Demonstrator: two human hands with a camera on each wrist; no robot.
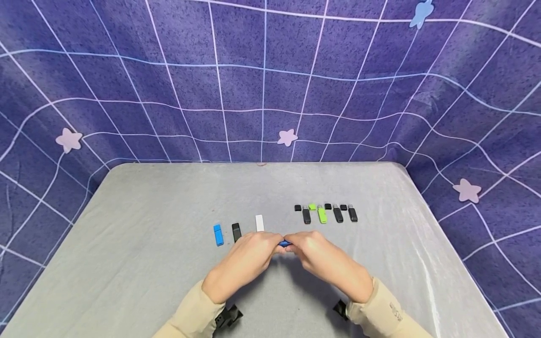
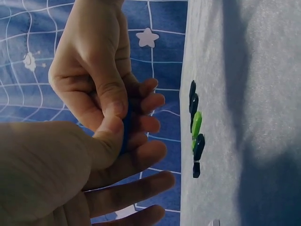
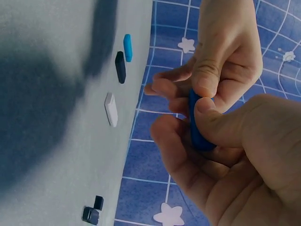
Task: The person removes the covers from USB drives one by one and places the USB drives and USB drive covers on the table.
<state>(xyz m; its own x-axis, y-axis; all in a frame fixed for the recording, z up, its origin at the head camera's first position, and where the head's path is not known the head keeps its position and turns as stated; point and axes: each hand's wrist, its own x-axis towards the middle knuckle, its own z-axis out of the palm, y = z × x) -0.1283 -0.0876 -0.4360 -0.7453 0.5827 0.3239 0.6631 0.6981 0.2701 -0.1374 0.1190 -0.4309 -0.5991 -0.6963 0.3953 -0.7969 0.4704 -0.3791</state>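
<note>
Above the grey table, both hands meet at a dark blue USB flash drive (image 3: 200,134). The left hand (image 1: 249,253) pinches one end of it between thumb and fingers. At the other end the right hand (image 1: 319,251) pinches it too. In the head view only a short blue strip shows between the fingertips; in both wrist views thumbs and fingers cover much of it, so whether its cap is on cannot be told. Left of the hands lie a light blue flash drive (image 1: 218,234), a black flash drive (image 1: 236,231) and a white flash drive (image 1: 259,222), partly behind the left hand.
To the right lies a row of uncapped flash drives: several black ones (image 1: 338,214) and a green one (image 1: 322,215). Black caps (image 1: 297,207) and a green cap (image 1: 312,206) lie beside their plugs. A purple gridded curtain (image 1: 241,89) rises behind the table (image 1: 148,244).
</note>
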